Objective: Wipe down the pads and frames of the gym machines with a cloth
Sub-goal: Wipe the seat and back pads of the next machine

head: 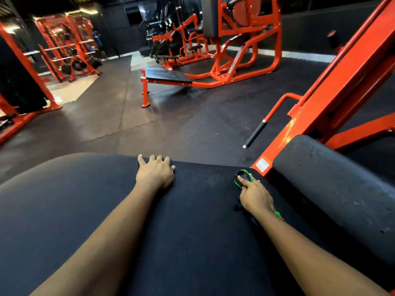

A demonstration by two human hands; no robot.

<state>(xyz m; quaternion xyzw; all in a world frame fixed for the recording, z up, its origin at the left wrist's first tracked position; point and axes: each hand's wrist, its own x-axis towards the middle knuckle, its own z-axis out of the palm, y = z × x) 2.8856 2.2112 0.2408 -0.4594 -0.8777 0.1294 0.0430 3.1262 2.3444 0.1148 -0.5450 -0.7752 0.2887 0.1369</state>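
The cloth (243, 180), black with a green hem, lies bunched on the far right corner of the big black pad (85, 199), and a strip of it trails back under the wrist. The right hand (255, 196) holds it down against the pad: the index finger stretches forward over the top, while the other fingers curl round the cloth's right side. The left hand (155, 173) rests flat on the pad's far edge, well apart from the cloth, with its fingers loosely spread, the tips at the rim, holding nothing. Just right of the cloth stands a second pad (333, 189), dusty and grey. Behind it an orange frame (333, 92) rises at a slant, with a black-gripped handle (255, 133) hanging off its left side. Beyond, on the dark floor (171, 124), stand a bench machine (168, 76) and, far left, a rack (68, 45).
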